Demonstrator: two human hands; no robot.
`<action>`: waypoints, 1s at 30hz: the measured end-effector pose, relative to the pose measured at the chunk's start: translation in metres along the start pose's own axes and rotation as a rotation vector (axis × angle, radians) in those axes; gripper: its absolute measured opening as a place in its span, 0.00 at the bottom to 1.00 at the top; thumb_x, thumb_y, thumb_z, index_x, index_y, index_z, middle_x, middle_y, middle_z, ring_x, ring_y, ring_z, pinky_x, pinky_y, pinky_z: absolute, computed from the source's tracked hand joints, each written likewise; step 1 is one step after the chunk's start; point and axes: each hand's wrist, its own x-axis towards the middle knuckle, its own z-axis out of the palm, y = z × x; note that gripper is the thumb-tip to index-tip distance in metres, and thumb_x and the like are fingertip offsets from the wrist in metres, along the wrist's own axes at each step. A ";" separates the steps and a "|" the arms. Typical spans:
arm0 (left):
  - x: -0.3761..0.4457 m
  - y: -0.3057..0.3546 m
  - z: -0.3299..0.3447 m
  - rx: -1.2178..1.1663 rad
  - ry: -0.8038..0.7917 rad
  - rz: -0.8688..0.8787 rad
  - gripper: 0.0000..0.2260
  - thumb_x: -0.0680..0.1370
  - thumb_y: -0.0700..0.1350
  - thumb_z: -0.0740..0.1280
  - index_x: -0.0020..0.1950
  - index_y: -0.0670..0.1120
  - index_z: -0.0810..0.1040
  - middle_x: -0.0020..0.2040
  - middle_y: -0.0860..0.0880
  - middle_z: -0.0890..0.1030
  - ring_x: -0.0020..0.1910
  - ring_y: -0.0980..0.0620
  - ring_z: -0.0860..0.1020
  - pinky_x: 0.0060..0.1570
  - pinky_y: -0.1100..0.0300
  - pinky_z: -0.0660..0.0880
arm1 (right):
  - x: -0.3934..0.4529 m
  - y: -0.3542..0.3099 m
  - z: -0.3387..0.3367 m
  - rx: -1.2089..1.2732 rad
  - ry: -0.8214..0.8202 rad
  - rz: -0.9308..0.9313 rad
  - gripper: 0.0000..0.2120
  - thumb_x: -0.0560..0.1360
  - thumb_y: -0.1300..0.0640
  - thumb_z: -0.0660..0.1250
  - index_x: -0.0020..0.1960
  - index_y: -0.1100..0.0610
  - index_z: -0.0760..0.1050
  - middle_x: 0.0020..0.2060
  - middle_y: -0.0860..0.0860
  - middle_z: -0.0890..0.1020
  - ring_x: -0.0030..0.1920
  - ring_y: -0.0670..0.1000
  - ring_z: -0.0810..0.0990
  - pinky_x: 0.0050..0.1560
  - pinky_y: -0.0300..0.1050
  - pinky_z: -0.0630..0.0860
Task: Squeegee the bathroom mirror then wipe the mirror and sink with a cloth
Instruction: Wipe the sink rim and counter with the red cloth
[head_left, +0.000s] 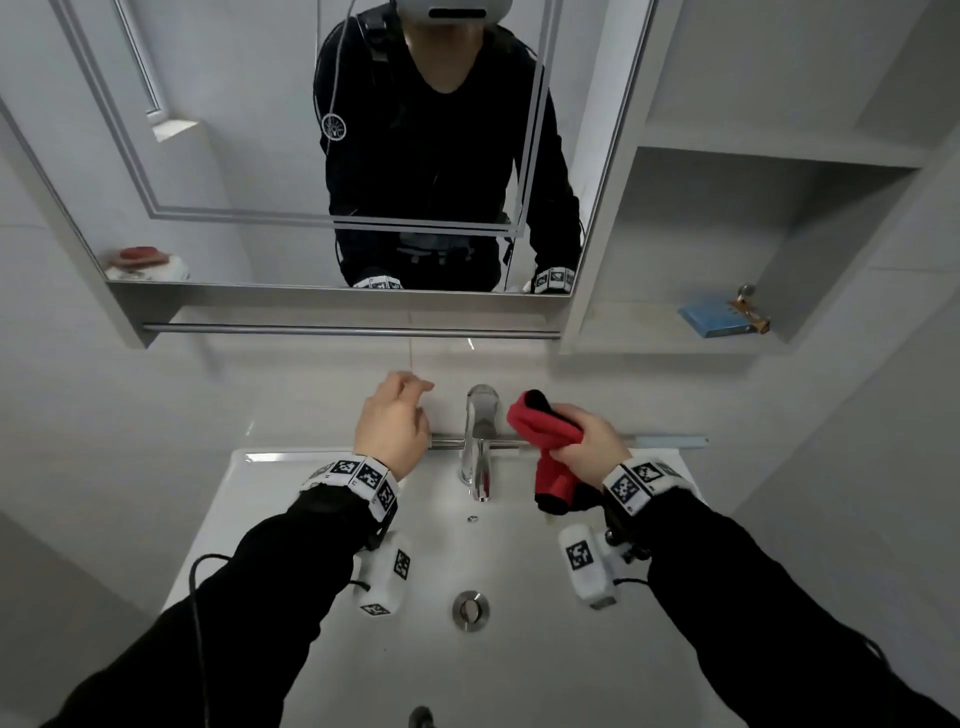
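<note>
Along the back edge of the sink (249, 467), a long metal bar lies crosswise behind the tap (480, 441), and this looks like the squeegee (670, 441): its long axis runs left to right, parallel to the sink's rear rim, with its far end past the right hand. I cannot tell for certain that it is the squeegee rather than a fitted rail.

The right hand (587, 447) is closed around a folded red cloth (545, 431), which sticks out above and below the fist, right over the bar and just right of the tap. The left hand (392, 423) hovers over the bar's left part, fingers loosely curled and holding nothing; whether it touches the bar is hidden by the hand itself.

The mirror (208, 156) hangs straight ahead and above both hands, over a towel rail (311, 329).

As I judge it, the task is near its start or at a change of tool. The left hand is free and directly above the bar, so it is better placed to lift it, gripping across the long axis. The right would first have to put down the cloth.
</note>
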 end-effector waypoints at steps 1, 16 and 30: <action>0.002 -0.001 0.004 -0.086 -0.043 -0.047 0.14 0.76 0.36 0.62 0.61 0.41 0.77 0.60 0.42 0.74 0.56 0.42 0.76 0.58 0.52 0.72 | 0.003 -0.003 0.003 -0.099 0.012 -0.061 0.29 0.66 0.74 0.62 0.63 0.53 0.76 0.50 0.48 0.81 0.51 0.48 0.78 0.50 0.29 0.70; 0.032 -0.020 0.051 -0.199 -0.726 -0.315 0.34 0.77 0.46 0.66 0.77 0.45 0.50 0.76 0.44 0.60 0.74 0.47 0.62 0.70 0.60 0.58 | 0.024 -0.022 0.020 -0.826 -0.281 -0.336 0.39 0.70 0.71 0.60 0.73 0.41 0.60 0.73 0.38 0.60 0.67 0.54 0.63 0.64 0.53 0.67; 0.000 -0.041 0.109 -0.708 -0.732 -0.590 0.37 0.69 0.51 0.75 0.74 0.57 0.60 0.62 0.50 0.77 0.65 0.52 0.73 0.69 0.58 0.64 | 0.069 -0.029 0.035 -0.903 -0.327 -0.228 0.37 0.72 0.65 0.61 0.73 0.37 0.56 0.74 0.36 0.57 0.66 0.56 0.61 0.63 0.54 0.68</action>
